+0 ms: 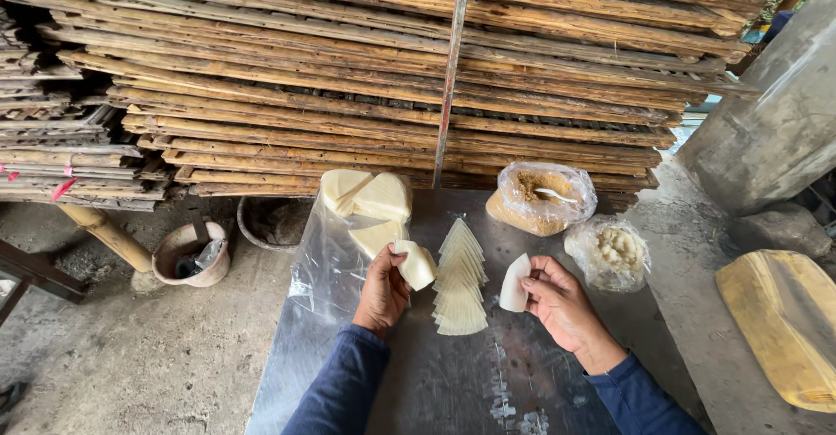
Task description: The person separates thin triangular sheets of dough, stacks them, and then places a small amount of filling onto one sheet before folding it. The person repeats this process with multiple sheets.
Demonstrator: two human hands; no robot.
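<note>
My left hand (383, 289) holds a small stack of pale folded wrapper pieces (416, 264) above a metal table (453, 383). My right hand (557, 300) grips a single pale wrapper piece (514, 283). Between the hands a fanned row of triangular wrappers (460, 280) lies on the table. Beyond my left hand, larger pale round sheets (366, 198) rest on a clear plastic sheet (322, 261). Both sleeves are dark blue.
A plastic bag of brown crumbly filling with a white spoon (542, 196) and a bag of pale lumps (610, 250) sit at the table's far right. Stacked bamboo racks (392, 78) rise behind. A small bucket (192, 254) stands on the floor left; a yellow container (784, 322) lies right.
</note>
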